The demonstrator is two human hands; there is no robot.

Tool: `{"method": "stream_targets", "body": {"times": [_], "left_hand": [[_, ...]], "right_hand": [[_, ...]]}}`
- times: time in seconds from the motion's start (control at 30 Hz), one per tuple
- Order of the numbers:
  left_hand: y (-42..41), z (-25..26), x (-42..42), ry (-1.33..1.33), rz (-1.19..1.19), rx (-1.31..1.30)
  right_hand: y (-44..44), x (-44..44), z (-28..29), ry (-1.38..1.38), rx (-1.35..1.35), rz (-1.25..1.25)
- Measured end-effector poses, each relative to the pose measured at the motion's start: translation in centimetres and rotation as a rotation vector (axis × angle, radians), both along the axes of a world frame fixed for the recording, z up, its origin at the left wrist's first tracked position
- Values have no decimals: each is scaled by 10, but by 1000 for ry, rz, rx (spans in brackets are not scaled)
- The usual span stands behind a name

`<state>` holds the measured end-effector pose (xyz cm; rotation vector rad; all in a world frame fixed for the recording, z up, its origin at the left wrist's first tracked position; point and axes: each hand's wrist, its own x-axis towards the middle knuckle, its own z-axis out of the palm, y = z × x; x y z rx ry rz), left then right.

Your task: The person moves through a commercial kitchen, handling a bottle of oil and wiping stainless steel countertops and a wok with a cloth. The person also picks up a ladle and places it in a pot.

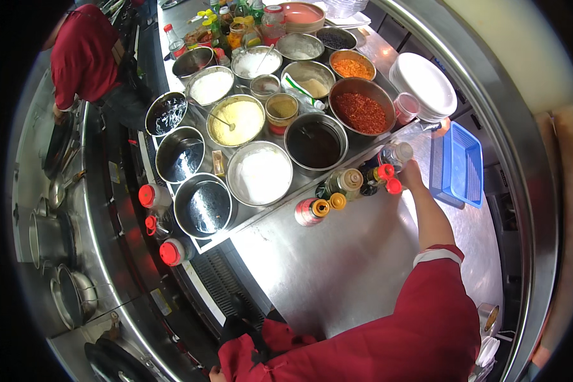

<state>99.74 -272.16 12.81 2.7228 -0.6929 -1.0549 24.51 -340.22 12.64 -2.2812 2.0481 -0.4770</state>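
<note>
My right hand (411, 175) reaches to the end of a row of bottles, touching or beside a clear plastic bottle with a pale cap (403, 152). Its fingers are mostly hidden, so a grip cannot be made out. Two red-capped bottle tops (386, 171) lie just left of the hand. Farther left stand a bottle with a wide tan cap (351, 179) and a sauce bottle with an open yellow flip cap (310, 212). Only a small part of my left hand (216, 374) shows at the bottom edge, low beside my red clothing; its fingers are not visible.
Steel bowls of powders, dark liquids and chopped chili (362, 106) crowd the raised part of the steel counter (334, 262). A blue plastic basket (467, 164) and stacked white plates (422, 86) stand right. Red-lidded jars (171, 252) line the left edge. A person in red (83, 52) works at the stove.
</note>
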Motion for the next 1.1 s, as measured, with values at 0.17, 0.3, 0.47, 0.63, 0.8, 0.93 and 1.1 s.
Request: {"method": "stream_targets", "body": {"times": [0.17,0.3,0.47,0.63,0.8,0.93,1.1], "left_hand": [[-11,14,2,-17,32,-20],[-17,25,1,-16,53,-25],[-25,41,-19,-45,95,56],[4,48,35,-186,-842,11],[2,31,-8,11,136,56],[-15,37,-19,22,155,71],[-40,37,-8,80,64,101]], "right_hand": [[3,-40,23,-209,-222,-467],[-31,-119,23,-245,-536,-691],[-58,-161,20,-275,-10,-623],[-46,-112,-26,-220,168,-475],[-31,-45,24,-250,307,-206],[4,-14,55,-182,381,115],[14,6,43,-347,154,131]]}}
